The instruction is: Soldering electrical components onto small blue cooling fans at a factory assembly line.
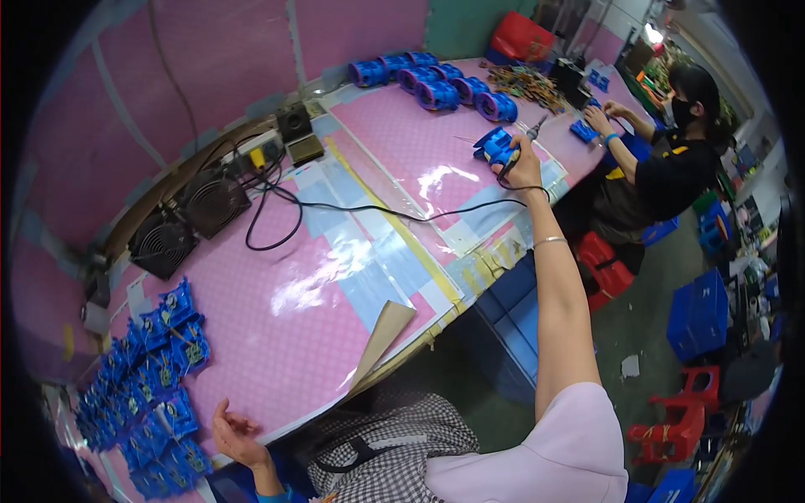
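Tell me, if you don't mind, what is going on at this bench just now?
The person's right hand is reaching across the pink bench and holding a blue part, with a cord running to that hand. The left hand is empty, beside rows of small blue pieces. Blue cylinders stand toward the back, and a co-worker sits working at the bench's far right.
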`<state>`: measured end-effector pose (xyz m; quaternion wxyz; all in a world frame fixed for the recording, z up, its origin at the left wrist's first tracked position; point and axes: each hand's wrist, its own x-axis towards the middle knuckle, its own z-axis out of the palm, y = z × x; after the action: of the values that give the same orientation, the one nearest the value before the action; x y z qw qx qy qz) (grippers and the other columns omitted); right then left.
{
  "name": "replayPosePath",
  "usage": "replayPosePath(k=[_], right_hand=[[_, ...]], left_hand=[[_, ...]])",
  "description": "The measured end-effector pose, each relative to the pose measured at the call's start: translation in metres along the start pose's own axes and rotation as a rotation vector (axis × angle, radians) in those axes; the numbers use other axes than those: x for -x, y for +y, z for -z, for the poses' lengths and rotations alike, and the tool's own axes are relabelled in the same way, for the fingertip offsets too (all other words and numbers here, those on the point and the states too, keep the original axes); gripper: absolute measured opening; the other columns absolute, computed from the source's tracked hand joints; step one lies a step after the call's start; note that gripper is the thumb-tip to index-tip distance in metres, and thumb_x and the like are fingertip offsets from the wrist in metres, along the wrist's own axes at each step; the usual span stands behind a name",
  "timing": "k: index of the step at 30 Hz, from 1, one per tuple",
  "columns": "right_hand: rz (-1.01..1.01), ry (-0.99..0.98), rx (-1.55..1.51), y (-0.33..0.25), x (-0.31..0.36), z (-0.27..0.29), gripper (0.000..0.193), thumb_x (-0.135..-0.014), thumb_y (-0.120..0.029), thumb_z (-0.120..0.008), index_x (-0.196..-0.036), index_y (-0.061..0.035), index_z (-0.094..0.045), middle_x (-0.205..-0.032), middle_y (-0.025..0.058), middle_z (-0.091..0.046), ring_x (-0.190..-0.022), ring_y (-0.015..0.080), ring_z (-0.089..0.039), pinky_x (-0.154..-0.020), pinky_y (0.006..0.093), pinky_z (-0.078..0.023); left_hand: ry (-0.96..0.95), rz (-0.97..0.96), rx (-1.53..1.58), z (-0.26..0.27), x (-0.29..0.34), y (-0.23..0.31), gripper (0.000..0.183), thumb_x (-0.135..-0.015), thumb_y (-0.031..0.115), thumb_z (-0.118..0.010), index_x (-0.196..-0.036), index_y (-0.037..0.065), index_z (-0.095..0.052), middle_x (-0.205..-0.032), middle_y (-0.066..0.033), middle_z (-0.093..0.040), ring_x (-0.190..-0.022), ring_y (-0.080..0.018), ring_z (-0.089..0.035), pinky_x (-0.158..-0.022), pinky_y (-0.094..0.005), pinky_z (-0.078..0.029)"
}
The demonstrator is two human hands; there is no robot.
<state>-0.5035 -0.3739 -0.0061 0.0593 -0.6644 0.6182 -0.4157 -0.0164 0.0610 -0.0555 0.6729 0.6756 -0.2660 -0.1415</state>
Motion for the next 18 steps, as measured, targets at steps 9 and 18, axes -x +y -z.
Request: replayPosePath(k=[9,18], right_hand=[[0.4,-0.447,-0.272,-0.252,0.167,-0.028,0.052,-0.066,-0.021,-0.084,-0.097,-0.0059,-0.045,-0.101,0.0172,-0.062,-0.093,0.0346,-0.06,-0.081,0.0384,-0.047],[0.774,-0.805,-0.464,-0.295,0.222,-0.042,0.034,-0.069,-0.009,-0.077,-0.087,-0.0053,-0.049,-0.083,0.0136,-0.062,-0.079,0.0341,-0.061,-0.066,0.0404,-0.048]], left_hand=[[-0.288,0.423,0.421,-0.038,-0.01,0.04,0.014,-0.091,0.011,-0.055,-0.093,0.004,-0.067,-0.064,0.0064,-0.045,-0.054,-0.0013,-0.033,-0.047,-0.0209,-0.027],[-0.431,-0.196,-0.402,-0.066,0.007,0.048,0.016,-0.087,0.013,-0.06,-0.085,-0.001,-0.067,-0.069,-0.0156,-0.053,-0.064,-0.0309,-0.053,-0.06,-0.0419,-0.041]])
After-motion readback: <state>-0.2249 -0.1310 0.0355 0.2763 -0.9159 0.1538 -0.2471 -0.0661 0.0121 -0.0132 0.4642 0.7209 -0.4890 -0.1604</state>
